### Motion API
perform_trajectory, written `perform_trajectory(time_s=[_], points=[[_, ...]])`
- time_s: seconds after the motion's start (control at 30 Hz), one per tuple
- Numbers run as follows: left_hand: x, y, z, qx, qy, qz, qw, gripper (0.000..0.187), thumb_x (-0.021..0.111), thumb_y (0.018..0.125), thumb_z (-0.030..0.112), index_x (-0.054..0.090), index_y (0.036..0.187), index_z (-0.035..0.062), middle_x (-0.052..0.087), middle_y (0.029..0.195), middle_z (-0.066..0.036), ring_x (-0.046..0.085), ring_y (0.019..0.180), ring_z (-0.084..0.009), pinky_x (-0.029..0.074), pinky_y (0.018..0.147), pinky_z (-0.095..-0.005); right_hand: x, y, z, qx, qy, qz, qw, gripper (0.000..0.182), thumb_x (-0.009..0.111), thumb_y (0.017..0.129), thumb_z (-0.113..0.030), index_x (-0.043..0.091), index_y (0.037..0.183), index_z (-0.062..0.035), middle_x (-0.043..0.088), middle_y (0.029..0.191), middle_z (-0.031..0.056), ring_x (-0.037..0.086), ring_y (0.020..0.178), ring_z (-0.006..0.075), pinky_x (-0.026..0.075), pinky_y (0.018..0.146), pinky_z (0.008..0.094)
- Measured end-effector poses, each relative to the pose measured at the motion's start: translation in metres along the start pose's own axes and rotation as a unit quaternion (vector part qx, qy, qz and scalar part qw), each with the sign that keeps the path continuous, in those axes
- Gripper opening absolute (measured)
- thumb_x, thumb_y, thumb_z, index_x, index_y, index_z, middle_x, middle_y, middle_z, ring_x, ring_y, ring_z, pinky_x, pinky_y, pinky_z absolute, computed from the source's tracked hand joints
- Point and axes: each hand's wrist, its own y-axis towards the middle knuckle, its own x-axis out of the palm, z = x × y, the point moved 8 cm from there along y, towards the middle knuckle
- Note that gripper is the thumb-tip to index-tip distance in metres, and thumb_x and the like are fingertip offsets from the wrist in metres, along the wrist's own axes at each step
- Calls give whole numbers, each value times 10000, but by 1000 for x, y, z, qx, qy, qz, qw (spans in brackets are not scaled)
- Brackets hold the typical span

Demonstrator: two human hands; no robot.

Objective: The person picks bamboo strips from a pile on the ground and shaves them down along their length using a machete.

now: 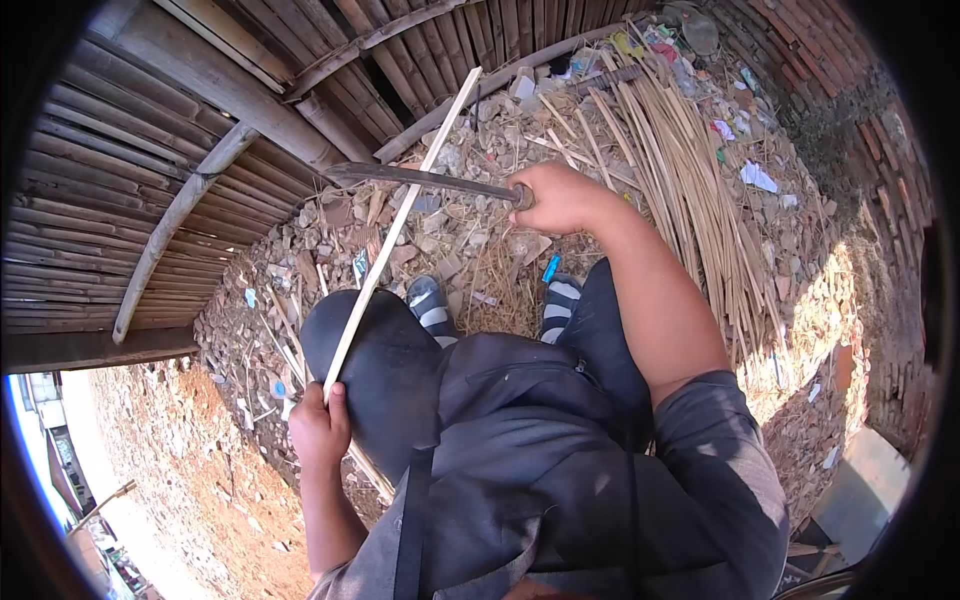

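Note:
My left hand (320,424) is closed round the lower end of a long pale bamboo strip (385,255), which slants up and away past my left knee. In my right hand (556,197) is the handle of a machete (430,180), its dark blade pointing left. The blade crosses the strip in its upper half and overlaps it in this view. Between my feet and the machete lies rubble strewn with dry straw and shavings.
A large bundle of bamboo strips (680,190) lies on the ground to the right. Split-bamboo walling (140,190) stands at the left, and a brick wall (890,200) rises at the right. A small blue object (551,268) is by my right foot. Litter and stones cover the ground.

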Motion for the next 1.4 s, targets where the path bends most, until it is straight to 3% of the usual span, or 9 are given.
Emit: perform_trajectory(time_s=[0.23,0.37,0.4,0.53,0.63,0.8,0.93,1.2,1.4], points=[[-6,2,9,-9,-5,-15,1000,471,613,1007,385,500,727,24,552,568,-205,578,546,-444,429,513,-501,13,-27,-47,-25,-76,-44,996,377,750,821,-266,693,1136,-69,717,995,219,692,969,404,540,852,474],[-2,3,5,-9,5,-9,1000,471,617,1005,384,507,725,22,552,571,-209,579,553,-447,430,519,-505,8,-8,-13,-22,-25,-16,999,358,768,805,-283,715,1092,-76,721,968,212,694,956,393,540,849,465],[0,3,4,-10,2,-5,1000,472,618,1005,385,508,725,21,553,571,-211,580,556,-448,432,521,-508,1,-6,-8,10,-25,-20,999,478,749,799,-284,697,1222,-67,718,1097,221,683,1059,387,536,943,465],[-4,3,9,-7,9,5,1000,475,623,1002,388,513,723,20,556,574,-214,584,559,-451,436,526,-514,-3,-3,-5,-3,-19,63,998,395,755,794,-264,712,1130,-61,719,984,232,693,969,397,541,871,468],[-10,5,16,-19,24,-13,999,477,626,1000,389,513,721,19,555,574,-214,581,554,-448,437,528,-512,11,-22,-32,26,-43,-53,997,408,747,793,-258,705,1147,-59,716,1000,239,687,1001,397,543,882,471],[-6,10,14,-16,5,-20,1000,473,646,987,387,505,726,19,572,590,-220,597,572,-453,446,537,-511,21,-10,-20,7,-33,-99,994,494,751,767,-252,691,1217,-59,707,1090,245,684,1047,372,542,907,450],[-6,11,13,-19,16,-19,1000,473,655,981,390,506,727,20,579,597,-222,601,581,-458,447,543,-518,6,4,3,32,-9,-16,999,502,727,759,-226,685,1230,-57,709,1087,242,686,1033,382,539,914,448],[-10,18,14,15,-1,-36,999,498,668,972,407,492,717,16,567,579,-207,592,553,-440,441,527,-496,32,-7,-35,-53,-31,-76,995,448,739,751,-235,708,1165,-65,714,1022,250,686,992,416,542,894,470],[-8,15,11,-17,-20,-24,999,520,675,967,420,478,698,20,556,566,-197,585,539,-426,439,522,-484,8,5,-2,18,-7,-8,1000,503,763,772,-288,696,1204,-40,714,1065,251,686,1026,401,537,911,454]])
